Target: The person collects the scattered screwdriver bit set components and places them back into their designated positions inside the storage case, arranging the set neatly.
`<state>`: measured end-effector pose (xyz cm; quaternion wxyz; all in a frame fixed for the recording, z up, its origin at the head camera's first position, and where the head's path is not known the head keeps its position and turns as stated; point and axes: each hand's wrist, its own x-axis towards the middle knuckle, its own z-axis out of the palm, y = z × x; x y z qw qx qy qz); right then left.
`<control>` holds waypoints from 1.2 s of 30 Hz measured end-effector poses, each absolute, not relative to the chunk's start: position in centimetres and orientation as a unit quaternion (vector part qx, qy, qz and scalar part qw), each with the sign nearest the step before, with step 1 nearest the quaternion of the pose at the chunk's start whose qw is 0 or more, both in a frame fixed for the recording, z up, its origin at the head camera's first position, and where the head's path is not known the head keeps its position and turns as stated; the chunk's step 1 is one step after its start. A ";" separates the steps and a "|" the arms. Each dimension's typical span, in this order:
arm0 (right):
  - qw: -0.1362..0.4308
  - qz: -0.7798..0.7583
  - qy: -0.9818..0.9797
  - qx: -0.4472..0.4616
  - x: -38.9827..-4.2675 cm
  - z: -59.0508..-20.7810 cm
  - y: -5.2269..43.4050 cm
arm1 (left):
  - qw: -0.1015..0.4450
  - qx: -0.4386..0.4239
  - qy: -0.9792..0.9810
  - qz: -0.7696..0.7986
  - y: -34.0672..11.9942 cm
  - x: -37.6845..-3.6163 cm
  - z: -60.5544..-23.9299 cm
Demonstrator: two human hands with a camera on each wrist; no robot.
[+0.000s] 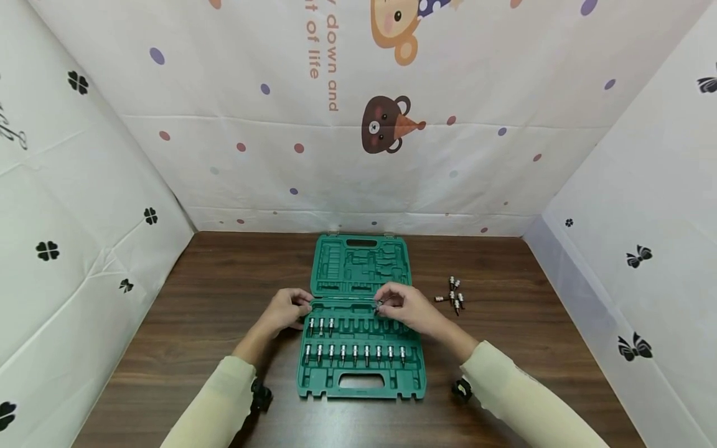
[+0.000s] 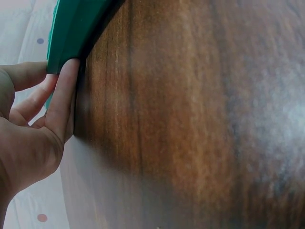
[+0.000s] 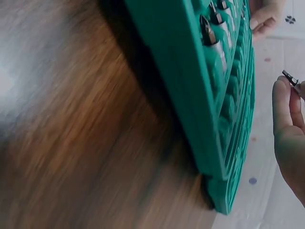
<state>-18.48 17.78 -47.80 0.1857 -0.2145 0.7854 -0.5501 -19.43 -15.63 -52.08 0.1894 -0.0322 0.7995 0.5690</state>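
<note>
Resting at the case's (image 1: 361, 323) left edge, the left hand (image 1: 288, 309) has its fingers (image 2: 61, 95) laid nearly straight against the green plastic, steadying it on the tabletop (image 1: 196, 323) without curling round anything. The case lies open, lid flat away from the person. Three bits (image 1: 321, 325) stand in the left slots of the upper row, and a full row (image 1: 354, 353) sits below them nearer the handle cut-out. To the right, the right hand (image 1: 404, 306) hovers over the upper row's right part, its fingers (image 3: 284, 102) pinching a small bit (image 3: 290, 79). That bit is held above the empty slots, which lie just below and toward the person from the fingertips; its long axis I judge roughly in line with the slots, though it is too small to be sure. Farther right, loose bits (image 1: 454, 294) lie clustered on the tabletop, nearer the right hand.
</note>
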 end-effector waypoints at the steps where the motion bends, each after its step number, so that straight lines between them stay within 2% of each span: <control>1: 0.190 -0.551 0.784 -0.215 -18.5 -47.7 17.5 | 0.189 -0.033 0.799 0.570 -15.6 -19.4 -52.0; 20: 0.217 -0.449 0.824 -0.267 -19.5 -48.7 12.3 | 0.186 -0.032 0.801 0.569 -15.6 -19.4 -51.9; 36: 0.190 -0.344 0.860 -0.326 -20.1 -49.1 10.0 | 0.185 -0.034 0.800 0.570 -15.6 -19.4 -51.8</control>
